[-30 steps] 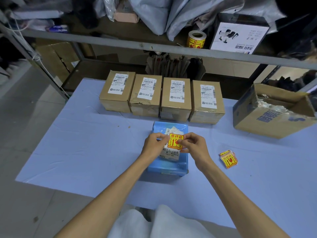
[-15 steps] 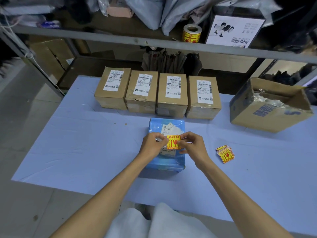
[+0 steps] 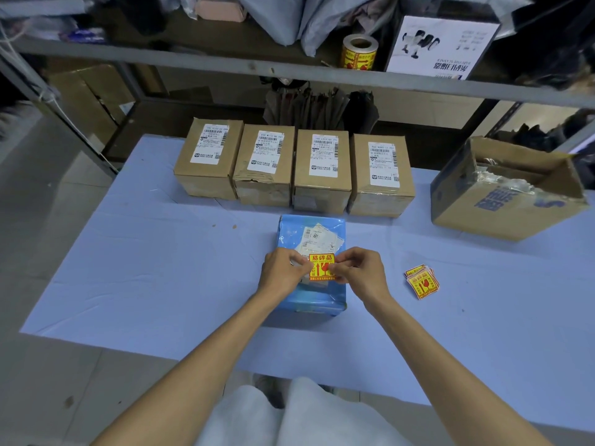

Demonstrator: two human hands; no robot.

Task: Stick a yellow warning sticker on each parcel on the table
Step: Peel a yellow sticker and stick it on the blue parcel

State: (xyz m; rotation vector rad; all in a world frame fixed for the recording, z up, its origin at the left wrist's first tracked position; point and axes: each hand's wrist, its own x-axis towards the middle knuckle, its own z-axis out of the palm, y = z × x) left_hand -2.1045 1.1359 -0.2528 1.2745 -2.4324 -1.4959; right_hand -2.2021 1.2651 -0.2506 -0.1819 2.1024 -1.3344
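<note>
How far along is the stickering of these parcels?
None looks done yet. In hand: the left hand and right hand pinch a yellow sticker over the blue parcel. Left: the four brown boxes show none; spare stickers lie on the table.

A desk (image 3: pixel 128 252) under a pale blue, faintly creased cover stood on a grey floor (image 3: pixel 38 284). Behind it ran a grey metal shelf rack (image 3: pixel 225 65), its slanted upright (image 3: pixel 80 142) coming down near the desk's far left corner. The upper shelf lay in dim light, crowded with grey plastic bags (image 3: pixel 273 17) and a white-faced box (image 3: pixel 441 46). Below, in shadow, leaned flattened cardboard (image 3: pixel 87 101) and a cluster of dark folded items (image 3: pixel 315 107), too dim to identify. Light fell evenly on the desk.
</note>
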